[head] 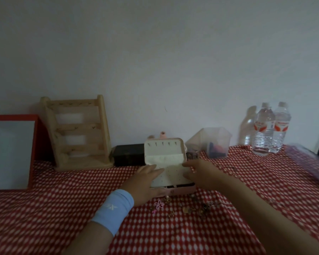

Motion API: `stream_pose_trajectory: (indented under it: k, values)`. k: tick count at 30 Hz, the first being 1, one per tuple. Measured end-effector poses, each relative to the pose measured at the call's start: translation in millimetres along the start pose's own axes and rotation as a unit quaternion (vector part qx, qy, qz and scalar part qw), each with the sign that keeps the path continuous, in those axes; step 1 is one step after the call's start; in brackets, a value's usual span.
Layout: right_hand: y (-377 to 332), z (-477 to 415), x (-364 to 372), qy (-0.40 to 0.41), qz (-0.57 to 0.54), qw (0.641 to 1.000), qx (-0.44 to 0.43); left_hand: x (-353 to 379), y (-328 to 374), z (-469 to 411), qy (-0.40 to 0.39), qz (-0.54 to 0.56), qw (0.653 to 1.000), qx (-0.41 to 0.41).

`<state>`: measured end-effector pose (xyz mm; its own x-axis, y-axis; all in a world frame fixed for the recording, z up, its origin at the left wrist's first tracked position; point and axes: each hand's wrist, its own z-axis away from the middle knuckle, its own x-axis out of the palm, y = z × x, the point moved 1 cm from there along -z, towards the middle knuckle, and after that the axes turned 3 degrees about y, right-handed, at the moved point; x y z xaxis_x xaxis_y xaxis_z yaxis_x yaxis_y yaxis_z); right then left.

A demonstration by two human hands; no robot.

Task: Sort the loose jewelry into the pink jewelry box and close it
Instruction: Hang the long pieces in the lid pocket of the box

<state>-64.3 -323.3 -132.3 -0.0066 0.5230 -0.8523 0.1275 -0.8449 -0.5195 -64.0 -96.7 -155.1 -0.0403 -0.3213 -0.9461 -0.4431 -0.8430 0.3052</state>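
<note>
Pink box [175, 192] open; left hand [142, 183] flat on panel [170, 174], right hand [201, 173] gripping panel's edge; jewelry [191, 207] loose in front.

- A wide, light blue wristband of soft stretch fabric [116, 208] wraps the left forearm just behind the wrist, like a snug tube.
- A white angular logo is printed on the band's upper face, too blurred to read.
- The band's near edge shows as a paler rim.
- The left hand [144, 183] beyond the band is bare, as is the forearm behind it.
- The right hand [197, 173] and its forearm are bare along all that shows.
</note>
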Motion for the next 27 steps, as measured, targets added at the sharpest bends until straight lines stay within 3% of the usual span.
stream_pose_trajectory:
  k: [7, 16, 18, 22, 27]
  values:
    - [-14, 4, 10, -0.038, 0.028, 0.999, 0.009, -11, -5, -3, -0.008, 0.019, 1.0, -0.023]
    - [-9, 7, 0, -0.046, 0.098, 0.993, -0.039, -21, 22, -19, -0.015, -0.097, 0.994, -0.046]
    - [0, 6, -10, -0.027, 0.09, 0.994, -0.051, -22, 30, -25, 0.007, -0.103, 0.994, -0.03]
    - [38, 0, -38, 0.063, 0.081, 0.995, 0.014, -19, 65, -36, 0.065, -0.025, 0.997, 0.037]
    - [57, 8, -82, 0.06, 0.126, 0.99, 0.007, -13, 108, -60, 0.054, 0.017, 0.995, 0.082]
